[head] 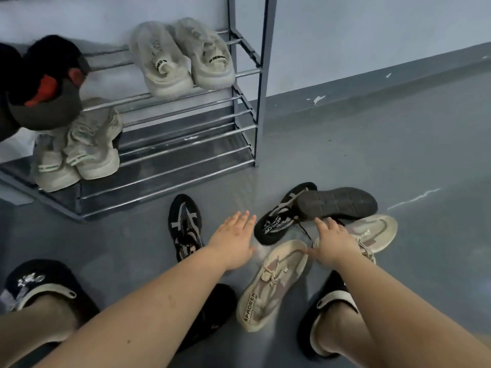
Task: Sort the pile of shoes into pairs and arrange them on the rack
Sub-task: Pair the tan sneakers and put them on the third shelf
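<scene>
Two pale pairs already sit on the rack at eleven o'clock. Four loose shoes remain on the floor; left hand and right hand hover spread, holding nothing.

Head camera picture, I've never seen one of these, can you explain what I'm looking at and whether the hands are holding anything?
The camera sits on a person's head, looking down at their own arms. The left hand and right hand reach out with straight fingers and hold nothing. On the grey floor lie two black patterned sneakers, a dark shoe sole-up and two beige sneakers. The metal shoe rack already carries two pale pairs.
</scene>
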`<action>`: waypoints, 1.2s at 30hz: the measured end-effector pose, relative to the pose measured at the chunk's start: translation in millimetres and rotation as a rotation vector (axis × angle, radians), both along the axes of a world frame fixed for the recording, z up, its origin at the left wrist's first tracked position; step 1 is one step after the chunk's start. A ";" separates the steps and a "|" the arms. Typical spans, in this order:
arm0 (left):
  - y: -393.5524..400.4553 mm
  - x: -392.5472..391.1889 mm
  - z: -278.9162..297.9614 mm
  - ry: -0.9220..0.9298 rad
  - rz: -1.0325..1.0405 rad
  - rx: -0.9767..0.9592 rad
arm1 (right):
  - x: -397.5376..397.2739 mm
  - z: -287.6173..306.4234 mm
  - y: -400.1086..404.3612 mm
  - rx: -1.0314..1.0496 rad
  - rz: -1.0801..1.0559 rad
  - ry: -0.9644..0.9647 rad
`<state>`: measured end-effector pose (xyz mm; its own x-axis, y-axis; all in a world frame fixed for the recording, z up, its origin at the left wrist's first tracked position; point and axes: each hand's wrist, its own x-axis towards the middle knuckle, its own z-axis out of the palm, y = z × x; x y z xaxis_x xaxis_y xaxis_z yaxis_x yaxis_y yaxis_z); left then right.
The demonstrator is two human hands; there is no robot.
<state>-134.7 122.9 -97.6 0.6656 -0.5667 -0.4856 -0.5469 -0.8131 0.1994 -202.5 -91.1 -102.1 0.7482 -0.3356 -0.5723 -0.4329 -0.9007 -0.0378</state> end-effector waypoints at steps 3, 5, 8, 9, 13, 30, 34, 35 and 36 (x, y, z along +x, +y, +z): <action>-9.5 -2.2 -11.4 0.037 -0.010 0.028 | -6.2 -6.0 -11.9 0.011 -0.044 0.026; -14.5 -2.9 -20.2 0.063 -0.016 0.060 | -6.8 -9.0 -17.4 0.018 -0.060 0.029; -21.4 -3.8 -33.8 0.098 -0.025 0.104 | -5.6 -16.5 -22.3 0.025 -0.077 0.047; -23.8 -4.2 -37.9 0.111 -0.030 0.115 | -5.1 -19.9 -23.2 0.033 -0.083 0.056; -33.4 -6.9 -53.2 0.177 -0.022 0.127 | -1.3 -31.6 -24.9 0.084 -0.097 0.079; -50.4 -21.5 -125.2 0.614 0.621 -0.088 | 6.9 -81.8 -7.4 0.590 -0.467 0.156; -42.8 -21.9 -150.3 0.744 0.856 -0.245 | 11.3 -84.2 -3.8 0.683 -0.604 0.115; -40.3 -21.7 -144.8 0.747 0.882 -0.254 | 13.7 -83.8 -4.2 0.677 -0.616 0.104; -38.1 -21.9 -135.7 0.742 0.905 -0.286 | 16.5 -83.5 -3.9 0.673 -0.617 0.091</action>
<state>-156.7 84.7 -233.3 0.4891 -0.1883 -0.8516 0.5231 -0.7180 0.4592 -186.0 -95.1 -185.6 0.4897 -0.2351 -0.8396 -0.8566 -0.3095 -0.4129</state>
